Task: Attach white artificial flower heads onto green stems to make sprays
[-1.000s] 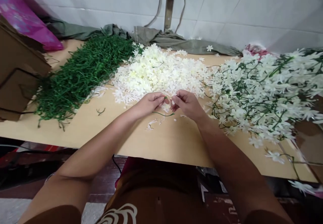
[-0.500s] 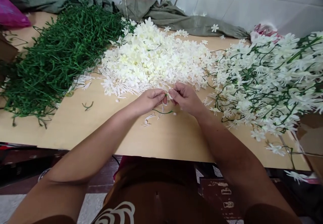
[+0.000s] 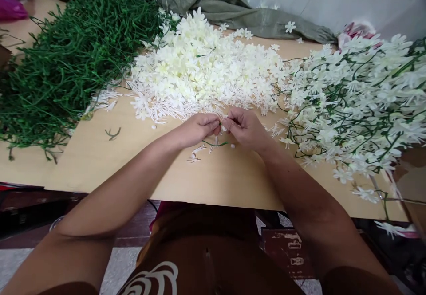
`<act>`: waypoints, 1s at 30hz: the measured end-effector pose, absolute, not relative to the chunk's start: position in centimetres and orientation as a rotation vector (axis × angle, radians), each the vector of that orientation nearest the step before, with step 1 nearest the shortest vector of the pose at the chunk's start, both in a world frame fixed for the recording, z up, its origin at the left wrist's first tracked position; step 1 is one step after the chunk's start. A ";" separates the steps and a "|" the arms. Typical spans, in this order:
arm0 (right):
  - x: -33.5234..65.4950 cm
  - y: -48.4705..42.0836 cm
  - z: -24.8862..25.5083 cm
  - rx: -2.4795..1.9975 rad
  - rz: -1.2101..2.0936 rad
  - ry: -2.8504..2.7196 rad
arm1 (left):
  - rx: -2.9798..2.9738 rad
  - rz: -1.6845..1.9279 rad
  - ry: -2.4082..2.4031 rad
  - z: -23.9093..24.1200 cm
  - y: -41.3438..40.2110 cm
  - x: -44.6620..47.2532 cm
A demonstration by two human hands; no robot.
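My left hand (image 3: pixel 199 128) and my right hand (image 3: pixel 245 128) meet fingertip to fingertip at the near edge of a heap of loose white artificial flowers (image 3: pixel 206 68). The left hand pinches a thin green stem (image 3: pixel 215 143) that trails down onto the wooden table (image 3: pixel 219 179). The right hand is closed in a pinch at the stem's tip; what it holds is too small to name. A few loose white petals (image 3: pixel 196 153) lie just below the hands.
A pile of green plastic stems (image 3: pixel 69 60) covers the table's left. Finished white flower sprays on green stems (image 3: pixel 359 104) fill the right. Grey-green cloth (image 3: pixel 239 13) lies along the tiled wall. A pink bag (image 3: pixel 11 9) sits far left.
The view has tilted down and closer to the table. Both hands stay pinched together at the same spot by the flower heap.
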State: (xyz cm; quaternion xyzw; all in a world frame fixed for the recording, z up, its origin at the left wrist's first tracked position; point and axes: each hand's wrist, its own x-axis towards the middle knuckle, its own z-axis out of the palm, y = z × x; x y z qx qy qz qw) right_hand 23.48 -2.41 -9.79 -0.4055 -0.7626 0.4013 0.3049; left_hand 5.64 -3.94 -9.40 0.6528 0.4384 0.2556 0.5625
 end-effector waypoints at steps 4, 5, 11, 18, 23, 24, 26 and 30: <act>23.3 -2.4 -10.0 -1.026 1.112 -1.991 | 1.574 0.582 1.040 -9.6 -4.0 5.6; 23.2 -2.4 -10.0 -1.024 1.123 -1.984 | 1.582 0.570 1.046 -9.7 -4.0 5.7; 23.3 -2.2 -10.3 -1.034 1.237 -1.956 | 1.624 0.512 1.081 -9.8 -3.9 5.8; 23.4 -2.3 -10.6 -0.999 1.374 -1.935 | 1.554 0.486 1.083 -9.3 -4.0 5.9; 23.5 -2.3 -10.4 -0.981 1.388 -1.973 | 1.544 0.455 1.109 -9.6 -3.9 6.1; 23.5 -2.3 -10.4 -0.981 1.400 -1.974 | 1.544 0.462 1.113 -9.7 -3.9 6.1; 23.5 -2.2 -10.5 -0.994 1.435 -1.959 | 1.548 0.482 1.111 -9.8 -3.8 6.0; 23.7 -2.1 -10.6 -1.019 1.398 -1.935 | 1.534 0.532 1.078 -9.8 -3.6 5.8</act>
